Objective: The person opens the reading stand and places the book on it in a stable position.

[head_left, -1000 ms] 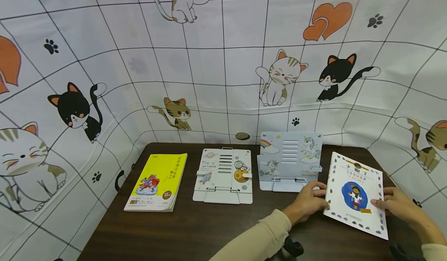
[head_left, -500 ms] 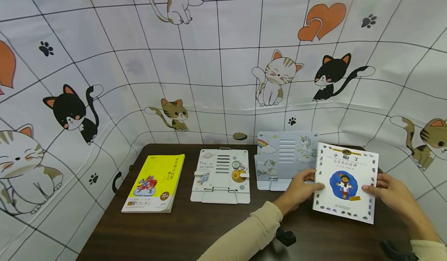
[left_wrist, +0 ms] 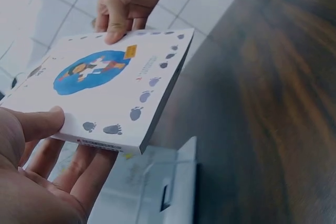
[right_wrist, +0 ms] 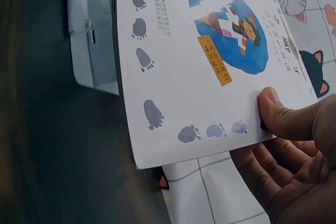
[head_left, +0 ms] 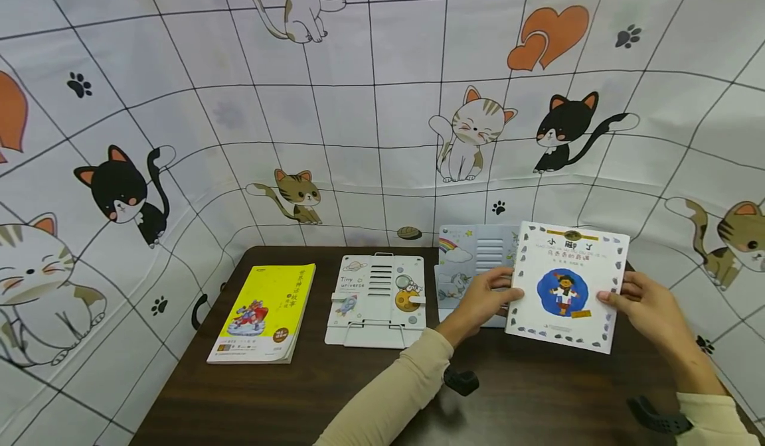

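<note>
A white book (head_left: 564, 330) with a blue round picture and a border of footprints is held up between both hands. My left hand (head_left: 481, 300) grips its left edge, thumb on the cover and fingers underneath. On the opposite edge, my right hand (head_left: 648, 306) pinches it the same way, as the right wrist view shows the thumb on the cover (right_wrist: 173, 72). Behind the book stands a pale blue book stand (head_left: 457, 267) with unicorns and a rainbow, its right part hidden. In the left wrist view the stand (left_wrist: 178, 171) lies below the book.
A white "Tiny universe" book stand (head_left: 355, 300) stands at the middle of the dark wooden table (head_left: 239, 399). Left of it lies a thick yellow book (head_left: 269, 300). A white cat-print cloth (head_left: 358, 114) hangs around the back and sides.
Both hands have raised the white book off the right side of the table and moved it left, so it now overlaps the blue stand. Its tilt has lessened.
</note>
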### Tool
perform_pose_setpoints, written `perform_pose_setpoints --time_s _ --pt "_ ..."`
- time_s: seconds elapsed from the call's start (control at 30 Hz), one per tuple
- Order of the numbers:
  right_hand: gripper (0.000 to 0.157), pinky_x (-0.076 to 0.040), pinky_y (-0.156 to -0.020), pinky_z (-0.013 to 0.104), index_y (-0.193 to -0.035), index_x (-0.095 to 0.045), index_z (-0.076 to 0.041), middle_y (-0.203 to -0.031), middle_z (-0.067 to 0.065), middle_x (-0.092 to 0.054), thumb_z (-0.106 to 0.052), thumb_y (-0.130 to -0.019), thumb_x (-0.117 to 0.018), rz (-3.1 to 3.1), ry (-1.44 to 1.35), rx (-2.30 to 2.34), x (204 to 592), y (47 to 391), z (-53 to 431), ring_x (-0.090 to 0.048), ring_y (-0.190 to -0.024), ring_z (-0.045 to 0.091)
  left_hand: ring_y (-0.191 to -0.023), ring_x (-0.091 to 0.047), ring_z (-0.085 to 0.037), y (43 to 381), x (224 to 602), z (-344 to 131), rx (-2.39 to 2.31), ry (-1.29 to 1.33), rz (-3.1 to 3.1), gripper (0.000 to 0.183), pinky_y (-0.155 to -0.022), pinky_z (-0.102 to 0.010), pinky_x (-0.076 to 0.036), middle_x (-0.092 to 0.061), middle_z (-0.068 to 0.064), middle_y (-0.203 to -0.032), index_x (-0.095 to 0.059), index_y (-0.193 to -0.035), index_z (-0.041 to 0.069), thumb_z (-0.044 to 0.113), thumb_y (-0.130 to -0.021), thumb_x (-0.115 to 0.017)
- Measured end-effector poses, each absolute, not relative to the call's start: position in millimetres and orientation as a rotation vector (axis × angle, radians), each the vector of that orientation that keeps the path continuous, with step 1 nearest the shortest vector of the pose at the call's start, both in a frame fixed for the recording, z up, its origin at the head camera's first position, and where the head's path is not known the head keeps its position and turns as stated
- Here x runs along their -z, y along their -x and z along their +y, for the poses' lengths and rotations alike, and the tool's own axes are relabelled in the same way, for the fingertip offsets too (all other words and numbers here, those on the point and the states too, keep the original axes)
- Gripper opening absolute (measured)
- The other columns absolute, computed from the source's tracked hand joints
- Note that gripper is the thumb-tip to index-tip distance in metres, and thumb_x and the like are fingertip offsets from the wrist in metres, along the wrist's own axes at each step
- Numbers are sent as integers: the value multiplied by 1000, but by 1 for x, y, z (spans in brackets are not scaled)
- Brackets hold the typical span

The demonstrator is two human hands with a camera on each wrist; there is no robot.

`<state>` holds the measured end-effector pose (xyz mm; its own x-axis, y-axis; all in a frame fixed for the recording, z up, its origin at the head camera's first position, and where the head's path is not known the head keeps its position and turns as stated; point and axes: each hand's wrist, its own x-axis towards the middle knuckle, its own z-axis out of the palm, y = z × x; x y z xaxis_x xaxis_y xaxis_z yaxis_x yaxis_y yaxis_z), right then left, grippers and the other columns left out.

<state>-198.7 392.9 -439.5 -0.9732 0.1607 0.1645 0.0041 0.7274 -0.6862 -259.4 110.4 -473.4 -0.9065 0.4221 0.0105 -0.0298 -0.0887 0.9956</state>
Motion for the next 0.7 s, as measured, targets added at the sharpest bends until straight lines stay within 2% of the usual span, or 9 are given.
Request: perform_pose_setpoints --time_s 0.23,0.4,0.53,0.7 --pt "51 -49 -65 12 -141 -51 14 -126 39 -68 -19 -107 -67 -2655 7 -1145 431 209 371 -58 -79 -14 -98 -77 -20 270 461 82 -2060 -487 1906 45 -76 -36 -66 -75 -15 -131 -64 -145 9 7 -101 -72" --pt "44 -50 -67 13 -139 -55 10 -117 27 -75 -15 -106 -68 -2603 -77 -1175 425 219 356 -62 -81 -12 -100 -77 -20 274 453 62 -2053 -501 1960 45 -78 -34 -65 -72 -17 -135 -62 -146 7 8 -102 -71" --pt "40 -49 -70 11 -138 -58 8 -109 4 -79 -14 -106 -68 -2559 -138 -1213 420 227 347 -64 -84 -12 -100 -75 -17 277 448 50 -2078 -493 1981 43 -77 -31 -64 -73 -17 -133 -64 -144 8 7 -102 -71" --pt "39 -46 -74 8 -137 -59 7 -99 -32 -69 -12 -105 -69 -2484 -188 -1281 415 236 339 -64 -85 -13 -99 -76 -15 282 442 40 -2114 -508 1981 41 -78 -29 -63 -74 -18 -131 -66 -142 8 6 -102 -71"
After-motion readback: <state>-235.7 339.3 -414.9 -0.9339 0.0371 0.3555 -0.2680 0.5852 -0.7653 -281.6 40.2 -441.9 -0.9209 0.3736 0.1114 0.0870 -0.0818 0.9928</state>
